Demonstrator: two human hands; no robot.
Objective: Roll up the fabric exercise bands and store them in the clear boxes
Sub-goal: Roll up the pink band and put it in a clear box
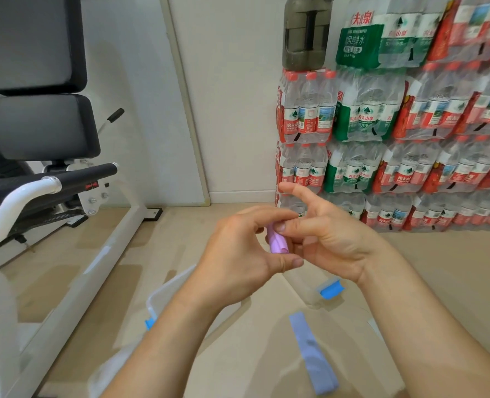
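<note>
Nearest you, below the pink roll point(278, 240), a blue band point(312, 354) lies flat beside a blue-latched clear box point(331, 291), then your left hand point(238, 254) and right hand point(331, 239) pinch that roll, right forefinger sticking out straight, and beyond the roll stand water packs point(381, 119) labelled 农夫山泉.

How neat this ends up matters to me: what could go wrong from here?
The pink roll, pinched between left hand and right hand in mid-air, could slip or spring open. The clear box lies partly hidden under the forearms, so a drop might miss it.
</note>
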